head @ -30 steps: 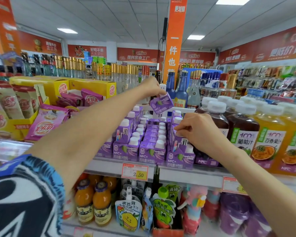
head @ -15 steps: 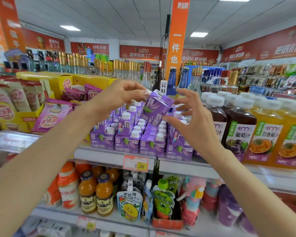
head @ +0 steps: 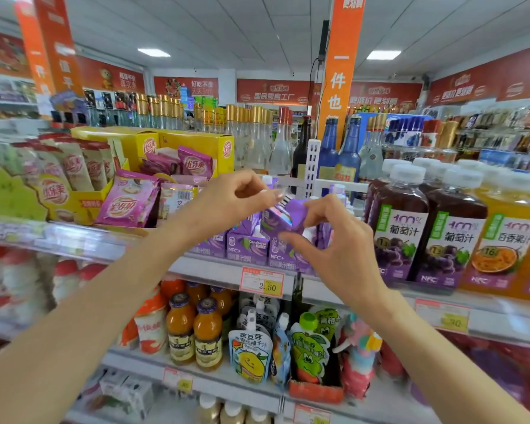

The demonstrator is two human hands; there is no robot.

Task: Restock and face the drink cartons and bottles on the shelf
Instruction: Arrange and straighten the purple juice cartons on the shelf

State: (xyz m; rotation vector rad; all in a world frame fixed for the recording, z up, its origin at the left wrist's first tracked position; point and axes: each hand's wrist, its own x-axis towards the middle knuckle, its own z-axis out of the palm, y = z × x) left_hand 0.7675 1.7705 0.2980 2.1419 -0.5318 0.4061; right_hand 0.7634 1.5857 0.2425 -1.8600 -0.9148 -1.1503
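Lowered slightly, purple carton [head: 283, 220] now pinched by fingers of both left hand [head: 227, 203] and right hand [head: 340, 240]

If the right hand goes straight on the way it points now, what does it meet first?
Probably the shelved purple cartons just behind the carton that the right hand holds; depth is unclear.
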